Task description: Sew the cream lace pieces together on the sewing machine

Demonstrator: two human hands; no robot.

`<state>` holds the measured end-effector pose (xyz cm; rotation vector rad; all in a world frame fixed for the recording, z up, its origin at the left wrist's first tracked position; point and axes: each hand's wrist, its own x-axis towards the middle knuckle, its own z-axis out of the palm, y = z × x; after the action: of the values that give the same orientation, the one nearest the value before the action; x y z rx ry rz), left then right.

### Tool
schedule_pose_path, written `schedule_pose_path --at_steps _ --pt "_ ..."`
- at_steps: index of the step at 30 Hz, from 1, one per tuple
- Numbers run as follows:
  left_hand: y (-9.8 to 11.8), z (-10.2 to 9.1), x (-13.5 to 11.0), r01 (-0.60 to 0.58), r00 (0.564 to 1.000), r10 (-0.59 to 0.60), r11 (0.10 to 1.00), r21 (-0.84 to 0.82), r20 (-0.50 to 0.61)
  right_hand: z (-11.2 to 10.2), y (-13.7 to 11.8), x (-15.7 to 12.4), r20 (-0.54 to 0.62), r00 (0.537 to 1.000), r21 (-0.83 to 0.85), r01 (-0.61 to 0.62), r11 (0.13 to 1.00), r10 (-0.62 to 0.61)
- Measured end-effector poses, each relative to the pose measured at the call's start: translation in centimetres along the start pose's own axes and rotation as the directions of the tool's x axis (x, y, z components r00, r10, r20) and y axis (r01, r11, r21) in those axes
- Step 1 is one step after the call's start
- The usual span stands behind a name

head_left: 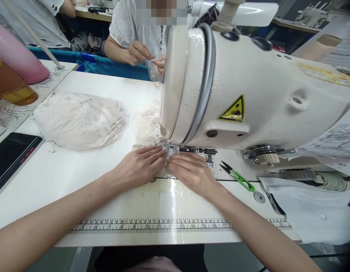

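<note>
A cream sewing machine [257, 90] stands over the table, its needle area partly hidden behind the head. Cream lace fabric [148, 124] lies under and behind the presser foot, with a small lace edge [172, 150] showing between my hands. My left hand [142, 164] rests on the lace just left of the foot, fingers stretched out and pointing right. On the other side, my right hand [192, 172] lies flat with fingers extended leftward, touching the lace by the foot. Its fingertips almost meet those of my left hand. The stitching point itself is hidden.
A pile of sheer cream pieces [81, 121] with loose threads lies left. Green thread snips [239, 177] and a metal bobbin [259, 197] lie right. A phone [14, 158] and a pink thread cone [17, 53] are leftmost. Across the table, a person's hands [143, 54] hold lace.
</note>
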<state>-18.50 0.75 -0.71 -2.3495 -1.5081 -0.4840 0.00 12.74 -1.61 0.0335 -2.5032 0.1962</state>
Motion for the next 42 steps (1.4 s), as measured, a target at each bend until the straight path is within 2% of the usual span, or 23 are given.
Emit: schedule_pose_path --at_steps 4,10,13,23,28,34,38,42 --pt "-0.1 0.1 0.2 0.029 1.0 -0.029 1.0 0.006 -0.008 0.2 0.1 -0.1 0.039 0.998 -0.023 -0.048 0.999 0.049" --pt "-0.1 0.2 0.1 0.077 0.997 -0.077 0.997 -0.013 0.016 0.3 0.3 -0.1 0.021 0.996 -0.003 -0.085 0.996 0.085" --pt "0.0 0.4 -0.1 0.107 0.994 -0.106 0.994 -0.025 0.036 0.3 0.4 -0.2 0.07 0.989 -0.013 -0.13 0.991 0.13" --pt "0.3 0.5 0.0 0.126 0.991 -0.126 0.992 -0.015 0.051 0.4 1.2 -0.7 0.106 0.973 -0.007 -0.206 0.979 0.205" --pt "0.3 0.5 -0.2 0.124 0.99 -0.122 0.992 -0.026 0.064 0.5 1.6 -0.9 0.073 0.96 -0.027 -0.27 0.963 0.271" --pt "0.2 0.5 -0.1 0.087 0.994 -0.09 0.995 0.044 0.062 0.3 1.5 -0.5 0.057 0.952 -0.017 -0.301 0.953 0.302" --pt "0.2 0.6 -0.1 0.098 0.991 -0.103 0.993 0.063 0.087 0.0 1.3 -0.1 -0.004 0.946 -0.055 -0.323 0.945 0.323" --pt "0.2 0.8 -0.1 0.111 0.987 -0.118 0.992 0.066 0.11 0.6 1.8 -0.4 -0.022 0.946 0.02 -0.323 0.946 0.323"
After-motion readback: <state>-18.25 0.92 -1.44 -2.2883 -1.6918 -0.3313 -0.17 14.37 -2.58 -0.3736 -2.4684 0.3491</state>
